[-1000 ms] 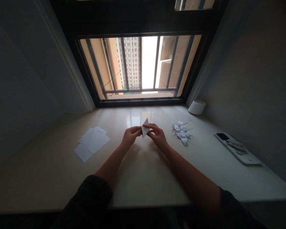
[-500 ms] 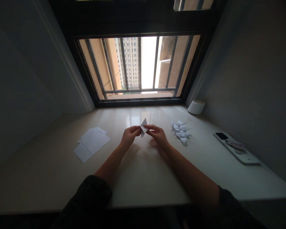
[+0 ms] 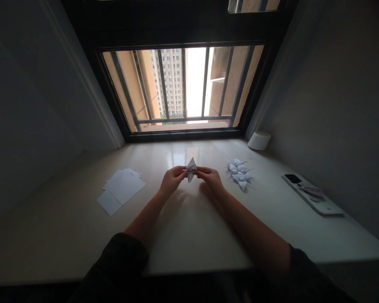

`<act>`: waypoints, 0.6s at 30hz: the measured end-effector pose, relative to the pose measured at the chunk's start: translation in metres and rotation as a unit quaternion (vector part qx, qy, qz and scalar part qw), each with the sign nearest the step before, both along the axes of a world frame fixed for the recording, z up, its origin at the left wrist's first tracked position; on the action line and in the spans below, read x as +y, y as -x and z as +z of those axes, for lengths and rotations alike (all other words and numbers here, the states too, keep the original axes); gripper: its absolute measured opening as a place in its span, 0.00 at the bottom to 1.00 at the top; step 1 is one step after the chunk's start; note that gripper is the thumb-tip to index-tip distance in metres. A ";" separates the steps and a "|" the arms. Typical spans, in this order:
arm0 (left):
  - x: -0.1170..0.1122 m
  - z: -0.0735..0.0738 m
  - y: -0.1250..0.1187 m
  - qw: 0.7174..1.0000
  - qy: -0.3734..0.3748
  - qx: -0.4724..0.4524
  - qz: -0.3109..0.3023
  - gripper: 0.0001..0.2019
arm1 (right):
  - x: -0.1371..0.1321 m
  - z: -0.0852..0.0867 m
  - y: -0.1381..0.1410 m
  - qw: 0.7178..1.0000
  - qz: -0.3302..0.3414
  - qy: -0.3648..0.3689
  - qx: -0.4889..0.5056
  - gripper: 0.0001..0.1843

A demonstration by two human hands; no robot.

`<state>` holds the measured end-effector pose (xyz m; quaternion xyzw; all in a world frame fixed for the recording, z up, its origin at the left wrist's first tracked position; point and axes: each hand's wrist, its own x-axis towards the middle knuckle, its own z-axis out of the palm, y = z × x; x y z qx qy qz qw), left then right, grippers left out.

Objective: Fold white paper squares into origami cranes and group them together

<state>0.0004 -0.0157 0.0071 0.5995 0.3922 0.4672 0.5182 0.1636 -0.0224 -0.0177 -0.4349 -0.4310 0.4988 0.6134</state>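
A small folded piece of white paper, pointed at top and bottom, is held up over the middle of the white sill. My left hand pinches its left side between thumb and fingers. From the other side, my right hand grips the right edge with thumb and fingertips. The fingertips hide part of the folds. To the right of my hands lies a cluster of several folded white paper cranes. Loose white paper sheets lie in an overlapping stack on the left.
A phone with a round grip on its back lies at the right. Behind it, a white cylindrical object stands in the corner by the dark-framed window. The pale sill ends at a front edge near my forearms.
The folded paper has turned and spread slightly between my fingers, showing its lower point and inner folds more. My right fingers have shifted to its right edge. Both hands still hold it.
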 end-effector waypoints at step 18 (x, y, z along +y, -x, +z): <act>-0.001 -0.003 -0.002 0.997 0.020 -0.022 0.067 0.17 | -0.003 0.001 0.007 0.999 -0.019 0.010 0.027 0.18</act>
